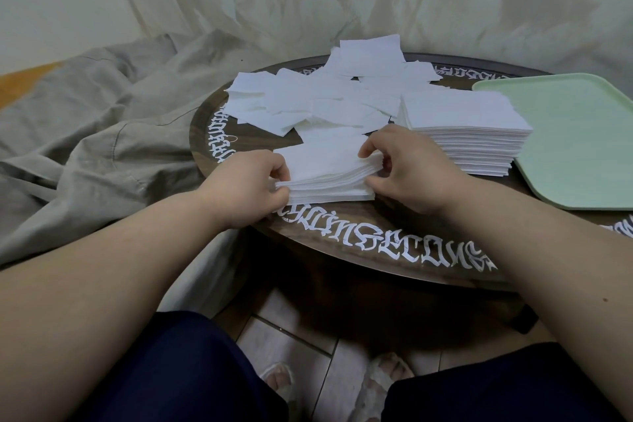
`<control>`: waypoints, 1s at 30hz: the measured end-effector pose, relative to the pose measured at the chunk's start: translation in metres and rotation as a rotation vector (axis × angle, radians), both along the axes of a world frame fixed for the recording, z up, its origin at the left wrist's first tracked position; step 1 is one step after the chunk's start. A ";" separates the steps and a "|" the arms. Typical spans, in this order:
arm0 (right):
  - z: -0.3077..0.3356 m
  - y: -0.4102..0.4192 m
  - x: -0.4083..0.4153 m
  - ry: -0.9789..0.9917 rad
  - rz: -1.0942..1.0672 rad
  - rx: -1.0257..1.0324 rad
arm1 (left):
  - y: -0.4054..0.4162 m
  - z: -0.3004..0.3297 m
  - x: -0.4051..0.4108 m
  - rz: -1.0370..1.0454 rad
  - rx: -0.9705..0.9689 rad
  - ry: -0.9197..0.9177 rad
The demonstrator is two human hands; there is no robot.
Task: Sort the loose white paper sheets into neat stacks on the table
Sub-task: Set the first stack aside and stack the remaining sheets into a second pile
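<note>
A small stack of white paper sheets (325, 171) lies near the front of the round dark table (342, 250). My left hand (246, 178) pinches the stack's left edge. My right hand (407, 168) grips its right edge, fingers curled over the upper sheets and thumb at the lower corner. Behind it, loose white sheets (308, 99) lie scattered and overlapping across the middle and back of the table. A tall neat stack (466, 127) stands to the right of my hands.
A pale green tray (575, 140) rests on the table's right side, next to the tall stack. White lettering runs around the table's rim. Crumpled beige cloth (85, 130) lies to the left and hangs behind. My knees and slippered feet are below the table edge.
</note>
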State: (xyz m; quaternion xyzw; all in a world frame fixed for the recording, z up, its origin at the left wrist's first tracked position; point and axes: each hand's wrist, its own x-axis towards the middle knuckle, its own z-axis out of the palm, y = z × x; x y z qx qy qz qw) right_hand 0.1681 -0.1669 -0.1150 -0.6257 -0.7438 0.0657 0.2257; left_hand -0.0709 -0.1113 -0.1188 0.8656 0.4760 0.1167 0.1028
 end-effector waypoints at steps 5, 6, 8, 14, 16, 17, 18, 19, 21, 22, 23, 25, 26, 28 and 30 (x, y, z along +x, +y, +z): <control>-0.002 0.000 -0.003 -0.021 -0.024 0.040 | 0.000 0.000 -0.001 0.001 -0.012 -0.030; -0.002 0.000 -0.003 -0.027 -0.038 0.044 | 0.000 0.000 -0.001 -0.005 -0.010 -0.038; -0.002 0.000 -0.003 -0.024 -0.063 0.059 | -0.001 0.000 0.001 -0.018 0.013 -0.044; 0.000 -0.003 -0.002 0.036 -0.110 0.091 | -0.001 0.000 0.006 -0.039 0.172 -0.020; 0.001 -0.003 -0.002 0.043 -0.114 0.095 | -0.001 0.000 0.007 -0.038 0.202 -0.039; 0.001 -0.003 -0.002 0.051 -0.117 0.091 | -0.001 0.000 0.007 -0.032 0.213 -0.041; 0.001 -0.003 -0.002 0.058 -0.117 0.084 | 0.000 0.000 0.007 -0.022 0.223 -0.035; 0.001 -0.002 -0.002 0.063 -0.113 0.076 | 0.001 0.001 0.007 -0.009 0.228 -0.029; 0.001 -0.002 -0.001 0.074 -0.108 0.062 | 0.002 0.001 0.006 0.009 0.219 -0.042; 0.000 -0.001 0.000 0.080 -0.111 0.060 | 0.003 0.002 0.007 0.002 0.215 -0.066; 0.000 -0.001 -0.001 0.085 -0.119 0.069 | 0.004 0.004 0.007 -0.008 0.227 -0.099; 0.004 0.002 -0.003 0.108 -0.145 0.156 | 0.009 0.012 0.010 -0.015 0.328 -0.198; 0.009 0.004 -0.005 0.133 -0.145 0.262 | 0.013 0.017 0.011 -0.010 0.407 -0.266; 0.018 0.009 -0.007 0.167 -0.119 0.504 | 0.021 0.026 0.015 -0.008 0.532 -0.414; 0.023 0.011 -0.008 0.166 -0.089 0.627 | 0.025 0.027 0.015 -0.009 0.549 -0.501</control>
